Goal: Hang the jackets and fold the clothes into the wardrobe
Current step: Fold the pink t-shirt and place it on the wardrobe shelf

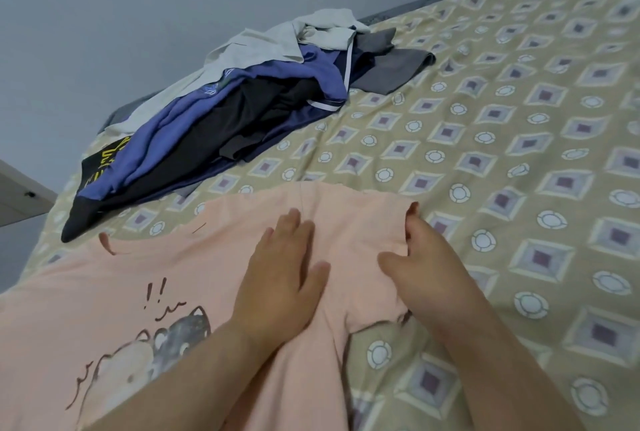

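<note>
A peach T-shirt [145,268] with a cartoon cat print lies spread face up on the bed. My left hand [280,278] rests flat on it near the right shoulder, fingers straight. My right hand [426,257] grips the edge of the shirt's right sleeve, fingers curled under the fabric and thumb lying on top. Farther back lies a pile of unfolded clothes [242,101]: blue, black, grey and pale garments heaped together.
The bed's sheet [502,125] is tan with a diamond and circle pattern and stretches away to the right. A blue-grey wall [104,15] runs along the bed's far side. A pale furniture corner [20,195] shows at the left edge.
</note>
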Action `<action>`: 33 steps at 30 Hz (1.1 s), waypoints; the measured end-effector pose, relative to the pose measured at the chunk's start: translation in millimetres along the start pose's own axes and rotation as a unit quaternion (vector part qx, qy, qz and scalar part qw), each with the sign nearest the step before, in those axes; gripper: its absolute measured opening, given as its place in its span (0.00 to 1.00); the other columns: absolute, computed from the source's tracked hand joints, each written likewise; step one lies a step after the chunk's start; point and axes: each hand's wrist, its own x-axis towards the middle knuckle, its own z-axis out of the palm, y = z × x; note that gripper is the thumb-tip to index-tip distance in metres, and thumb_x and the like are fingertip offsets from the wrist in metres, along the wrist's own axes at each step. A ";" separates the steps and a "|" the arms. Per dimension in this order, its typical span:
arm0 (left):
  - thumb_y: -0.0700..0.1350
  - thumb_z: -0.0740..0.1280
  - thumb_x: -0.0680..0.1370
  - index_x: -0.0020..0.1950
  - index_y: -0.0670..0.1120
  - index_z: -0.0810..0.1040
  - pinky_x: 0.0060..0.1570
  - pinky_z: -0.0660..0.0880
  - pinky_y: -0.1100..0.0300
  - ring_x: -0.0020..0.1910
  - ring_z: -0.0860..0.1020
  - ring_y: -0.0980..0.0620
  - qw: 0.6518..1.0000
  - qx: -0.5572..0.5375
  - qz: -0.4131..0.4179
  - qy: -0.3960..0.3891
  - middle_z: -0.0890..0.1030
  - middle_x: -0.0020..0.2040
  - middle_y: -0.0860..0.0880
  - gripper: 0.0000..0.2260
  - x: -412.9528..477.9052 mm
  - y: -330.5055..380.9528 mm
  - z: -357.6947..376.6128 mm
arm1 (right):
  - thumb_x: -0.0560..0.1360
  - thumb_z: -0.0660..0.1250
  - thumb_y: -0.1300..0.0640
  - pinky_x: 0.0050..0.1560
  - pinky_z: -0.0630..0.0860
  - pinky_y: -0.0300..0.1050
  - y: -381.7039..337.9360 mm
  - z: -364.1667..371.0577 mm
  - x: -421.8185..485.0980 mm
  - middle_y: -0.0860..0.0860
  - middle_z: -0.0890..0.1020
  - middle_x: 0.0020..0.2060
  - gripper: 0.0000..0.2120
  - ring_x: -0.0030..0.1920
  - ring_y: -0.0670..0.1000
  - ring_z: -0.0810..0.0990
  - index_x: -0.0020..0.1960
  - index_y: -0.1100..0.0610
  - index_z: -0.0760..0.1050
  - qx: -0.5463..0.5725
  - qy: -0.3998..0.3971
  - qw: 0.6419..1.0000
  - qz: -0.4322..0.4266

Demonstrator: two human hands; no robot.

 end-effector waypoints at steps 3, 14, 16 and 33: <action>0.66 0.46 0.74 0.81 0.49 0.49 0.75 0.36 0.59 0.79 0.41 0.53 0.994 0.080 0.038 -0.057 0.44 0.80 0.50 0.38 -14.5 0.6 2.6 | 0.72 0.57 0.74 0.51 0.80 0.48 -2.7 1.0 0.7 0.41 0.84 0.52 0.32 0.52 0.46 0.84 0.67 0.45 0.71 0.162 0.040 0.986 -0.008; 0.73 0.29 0.70 0.78 0.51 0.33 0.74 0.29 0.55 0.74 0.27 0.58 0.970 0.167 0.095 -0.151 0.33 0.78 0.53 0.42 -14.9 2.2 -0.3 | 0.71 0.56 0.81 0.72 0.69 0.52 0.3 4.0 5.6 0.42 0.73 0.70 0.41 0.69 0.40 0.72 0.75 0.48 0.66 0.268 0.007 0.963 -0.037; 0.71 0.28 0.70 0.79 0.50 0.35 0.74 0.29 0.54 0.75 0.29 0.57 0.968 0.176 0.085 -0.155 0.34 0.79 0.52 0.42 -11.9 5.3 0.3 | 0.72 0.55 0.81 0.71 0.70 0.53 3.1 5.1 8.3 0.44 0.74 0.70 0.40 0.69 0.43 0.73 0.76 0.49 0.65 0.306 -0.001 0.952 -0.020; 0.55 0.58 0.75 0.39 0.40 0.77 0.48 0.72 0.49 0.42 0.74 0.50 0.960 -0.272 -0.070 0.013 0.78 0.38 0.47 0.19 29.5 44.5 2.8 | 0.76 0.54 0.78 0.51 0.76 0.43 1.2 13.0 10.7 0.47 0.82 0.60 0.29 0.55 0.47 0.81 0.65 0.50 0.73 0.417 -0.039 0.907 -0.029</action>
